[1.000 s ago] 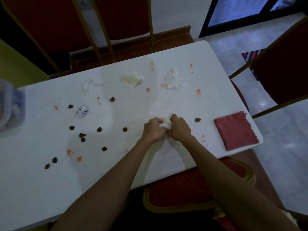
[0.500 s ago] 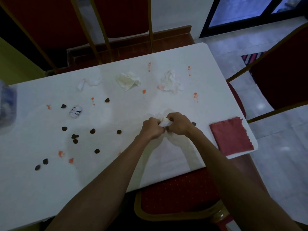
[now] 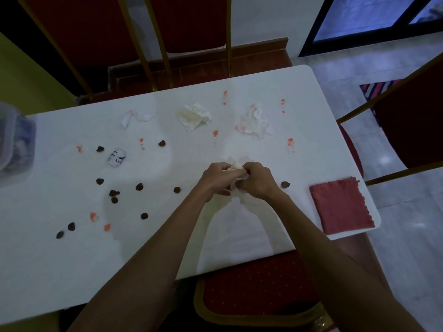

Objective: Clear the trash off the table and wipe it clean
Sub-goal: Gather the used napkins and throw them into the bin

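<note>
Both hands meet over the white table (image 3: 72,271), near its front edge. The left hand (image 3: 217,179) and right hand (image 3: 255,180) are clenched together around one crumpled white tissue (image 3: 236,167), of which only a small tuft shows between the knuckles.

Trash on the table: three more tissues lie along the far side, a thin twisted one (image 3: 136,117) at left, a cream wad (image 3: 194,116) in the middle, and a pink-stained wad (image 3: 254,122) at right. Dark brown crumbs (image 3: 139,187) are scattered over the left half, with one more crumb (image 3: 285,184) just right of the right hand. Orange-red smears (image 3: 290,141) dot the surface. A small white wrapper (image 3: 116,158) lies left of centre; its red and dark print is too blurred to read beyond a letter "S".

A red cloth (image 3: 341,206) lies flat at the right front corner, untouched. A clear lidded tub (image 3: 13,142) sits at the left edge. Red chairs (image 3: 259,291) with gold frames surround the table.
</note>
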Demonstrator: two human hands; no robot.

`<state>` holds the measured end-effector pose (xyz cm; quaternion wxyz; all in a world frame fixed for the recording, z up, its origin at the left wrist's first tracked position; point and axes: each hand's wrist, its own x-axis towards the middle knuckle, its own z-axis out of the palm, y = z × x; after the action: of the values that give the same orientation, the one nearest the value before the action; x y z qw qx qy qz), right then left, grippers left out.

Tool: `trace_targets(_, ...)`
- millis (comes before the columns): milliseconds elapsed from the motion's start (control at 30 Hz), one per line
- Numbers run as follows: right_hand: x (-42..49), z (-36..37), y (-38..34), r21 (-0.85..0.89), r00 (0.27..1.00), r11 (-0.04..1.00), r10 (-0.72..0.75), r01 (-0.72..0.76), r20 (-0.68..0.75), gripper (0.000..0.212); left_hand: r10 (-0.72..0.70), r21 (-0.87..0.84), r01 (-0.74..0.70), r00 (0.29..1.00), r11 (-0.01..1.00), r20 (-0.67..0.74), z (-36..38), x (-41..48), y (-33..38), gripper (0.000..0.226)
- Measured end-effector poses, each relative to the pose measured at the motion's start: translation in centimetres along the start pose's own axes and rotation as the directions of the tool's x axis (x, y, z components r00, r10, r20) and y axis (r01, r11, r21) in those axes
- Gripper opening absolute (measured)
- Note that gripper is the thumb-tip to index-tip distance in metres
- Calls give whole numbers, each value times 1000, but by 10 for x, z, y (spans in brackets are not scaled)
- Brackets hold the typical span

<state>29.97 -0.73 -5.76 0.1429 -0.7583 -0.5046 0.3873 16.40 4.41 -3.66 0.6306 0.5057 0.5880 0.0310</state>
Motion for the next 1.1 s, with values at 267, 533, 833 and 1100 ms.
trace_targets(267, 21, -42, -7, 355, 992, 930, 65, -98, 104, 81, -31, -118, 1, 968, 993, -251, -26, 13, -8, 10)
trace_targets(533, 106, -77, -15, 103, 958, 986, 153, -132, -244, 75, -24, -230, -62, 935, 971, -353, -49, 20, 10, 8)
trace_targets(833, 139, -72, -27, -68, 980, 998, -4, -10, -199, 23, -6, -221, -87, 920, 971, -391, -71, 18, 1, 8)
trace_targets(1100, 181, -23, -124, -28, 953, 963, -268, 267, -138, 19, -6, -154, -81, 871, 985, -492, -103, 12, -13, 5)
